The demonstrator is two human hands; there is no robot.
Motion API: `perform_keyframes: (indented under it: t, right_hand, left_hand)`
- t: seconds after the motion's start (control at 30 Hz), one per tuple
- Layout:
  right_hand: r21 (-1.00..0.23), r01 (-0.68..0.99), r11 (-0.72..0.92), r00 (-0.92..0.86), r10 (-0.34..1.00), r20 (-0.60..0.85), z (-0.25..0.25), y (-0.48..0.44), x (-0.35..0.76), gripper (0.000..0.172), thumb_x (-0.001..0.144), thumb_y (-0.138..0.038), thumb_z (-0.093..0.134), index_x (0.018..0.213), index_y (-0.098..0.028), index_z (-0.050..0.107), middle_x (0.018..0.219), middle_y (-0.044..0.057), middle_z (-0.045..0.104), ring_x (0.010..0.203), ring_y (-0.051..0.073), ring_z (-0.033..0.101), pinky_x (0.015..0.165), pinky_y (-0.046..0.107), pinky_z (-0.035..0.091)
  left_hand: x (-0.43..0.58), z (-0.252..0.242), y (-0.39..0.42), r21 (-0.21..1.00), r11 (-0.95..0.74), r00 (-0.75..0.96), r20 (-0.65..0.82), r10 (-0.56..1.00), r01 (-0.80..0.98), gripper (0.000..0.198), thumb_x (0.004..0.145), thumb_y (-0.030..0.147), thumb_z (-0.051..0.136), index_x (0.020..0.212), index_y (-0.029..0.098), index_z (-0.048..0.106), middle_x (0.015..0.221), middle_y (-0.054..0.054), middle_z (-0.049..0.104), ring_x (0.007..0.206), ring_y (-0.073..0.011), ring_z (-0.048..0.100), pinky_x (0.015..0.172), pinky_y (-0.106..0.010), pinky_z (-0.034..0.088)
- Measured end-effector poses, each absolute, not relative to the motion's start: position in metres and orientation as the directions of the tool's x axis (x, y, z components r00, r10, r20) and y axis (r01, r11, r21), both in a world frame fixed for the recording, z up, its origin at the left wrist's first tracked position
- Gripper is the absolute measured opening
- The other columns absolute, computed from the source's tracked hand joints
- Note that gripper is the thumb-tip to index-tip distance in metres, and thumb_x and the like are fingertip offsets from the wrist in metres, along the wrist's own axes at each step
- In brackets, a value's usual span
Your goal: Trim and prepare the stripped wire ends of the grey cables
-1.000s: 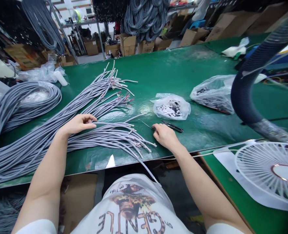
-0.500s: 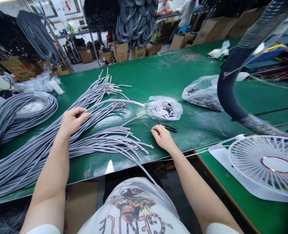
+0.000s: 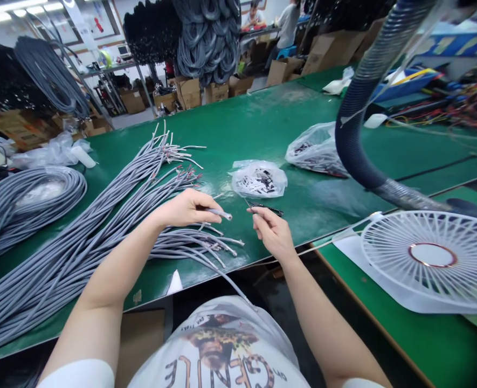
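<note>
The person's left hand [image 3: 185,209] is closed around the end of a grey sheathed cable [image 3: 220,214], while the right hand [image 3: 272,233] pinches a thin pointed metal pick [image 3: 248,204] between its fingertips. Just past those fingers lies a black-handled tool [image 3: 271,210], too small to identify further. Below and left of the left hand, a bundle of grey cables [image 3: 101,226] spreads across the green workbench [image 3: 238,129]. Ahead of the hands sits a clear plastic bag of small black-and-white parts [image 3: 258,180], with a second bag [image 3: 317,152] farther right. Right of the right hand lies a white fan guard [image 3: 432,256]. Far ahead, coiled cables [image 3: 208,40] hang above cardboard boxes [image 3: 187,91].
</note>
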State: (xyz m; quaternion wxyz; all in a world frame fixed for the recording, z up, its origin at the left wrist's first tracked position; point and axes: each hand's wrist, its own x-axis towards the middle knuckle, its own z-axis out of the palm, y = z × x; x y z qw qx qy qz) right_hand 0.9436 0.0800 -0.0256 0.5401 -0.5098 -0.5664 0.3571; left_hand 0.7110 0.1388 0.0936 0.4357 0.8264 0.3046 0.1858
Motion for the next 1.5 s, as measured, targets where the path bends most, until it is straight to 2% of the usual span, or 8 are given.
perform_keyframes:
  t: [0.13,0.23,0.33,0.67,0.93,1.2,1.33,1.5]
  right_hand:
    - [-0.963,0.131,0.236,0.08,0.966,0.248,-0.012,0.061,0.938,0.026,0.089,-0.034,0.049,0.104,-0.017,0.064,0.062,-0.004,0.05,0.042,0.006,0.042,0.042,0.02,0.037]
    - [-0.952,0.159,0.26,0.045,0.962,0.27,-0.007,0.053,0.932,0.027,0.091,-0.032,0.048,0.108,-0.018,0.064,0.062,-0.003,0.05,0.045,0.007,0.043,0.043,0.021,0.038]
    - [-0.919,0.25,0.305,0.005,0.949,0.316,-0.005,0.051,0.927,0.028,0.091,-0.028,0.046,0.111,-0.019,0.064,0.066,-0.001,0.055,0.05,0.008,0.047,0.049,0.022,0.042]
    - [-0.825,0.503,0.259,0.017,0.951,0.309,-0.005,0.052,0.92,0.032,0.092,-0.026,0.043,0.115,-0.022,0.065,0.1,0.005,0.07,0.077,0.015,0.066,0.075,0.029,0.054]
    - [-0.814,0.526,0.248,0.027,0.951,0.307,-0.01,0.056,0.92,0.031,0.093,-0.026,0.044,0.115,-0.021,0.065,0.108,0.005,0.069,0.081,0.015,0.067,0.077,0.028,0.053]
    - [-0.81,0.518,0.274,0.019,0.943,0.331,-0.011,0.059,0.921,0.028,0.092,-0.025,0.043,0.11,-0.02,0.065,0.104,0.005,0.069,0.075,0.014,0.064,0.071,0.026,0.051]
    - [-0.784,0.569,0.246,0.005,0.953,0.302,-0.004,0.059,0.919,0.024,0.093,-0.025,0.042,0.1,-0.019,0.064,0.088,0.004,0.069,0.07,0.013,0.062,0.067,0.024,0.047]
    - [-0.745,0.479,0.464,-0.331,0.882,0.337,0.017,0.044,0.909,0.022,0.094,-0.025,0.042,0.088,-0.019,0.062,0.074,0.001,0.063,0.062,0.01,0.056,0.061,0.02,0.043]
  left_hand:
    - [0.723,0.053,0.14,0.989,0.05,0.708,-0.137,0.693,0.142,0.039,0.072,0.047,0.069,0.087,0.011,0.071,0.049,0.002,0.054,0.037,-0.0045,0.04,0.039,-0.018,0.03]
    - [0.727,0.019,0.141,0.958,0.275,0.65,-0.155,0.744,-0.087,0.047,0.069,0.055,0.069,0.084,0.01,0.067,0.046,0.004,0.05,0.031,-0.0016,0.032,0.034,-0.016,0.02]
    - [0.73,-0.001,0.139,0.907,0.369,0.61,-0.178,0.772,-0.203,0.048,0.067,0.054,0.071,0.089,0.011,0.065,0.05,0.004,0.052,0.03,-0.0016,0.031,0.033,-0.017,0.018]
    - [0.738,-0.009,0.129,0.948,0.287,0.581,-0.156,0.799,-0.14,0.052,0.079,0.047,0.063,0.117,0.012,0.06,0.043,0.009,0.039,0.033,-0.0019,0.021,0.036,-0.017,0.012]
    - [0.739,-0.011,0.128,0.957,0.269,0.594,-0.154,0.789,-0.109,0.052,0.08,0.048,0.062,0.118,0.013,0.061,0.044,0.01,0.032,0.035,-0.0026,0.019,0.036,-0.018,0.014]
    - [0.741,-0.01,0.126,0.975,0.207,0.59,-0.123,0.798,-0.076,0.052,0.081,0.05,0.06,0.117,0.012,0.062,0.045,0.009,0.03,0.037,-0.0034,0.02,0.038,-0.02,0.014]
    - [0.746,-0.009,0.123,0.992,0.124,0.599,-0.089,0.796,-0.017,0.053,0.08,0.051,0.061,0.111,0.009,0.065,0.046,0.009,0.031,0.04,-0.0038,0.023,0.04,-0.02,0.015]
    - [0.749,-0.012,0.125,0.987,0.159,0.545,-0.115,0.831,-0.034,0.049,0.08,0.049,0.061,0.108,0.009,0.063,0.044,0.01,0.032,0.038,-0.003,0.022,0.038,-0.018,0.014]
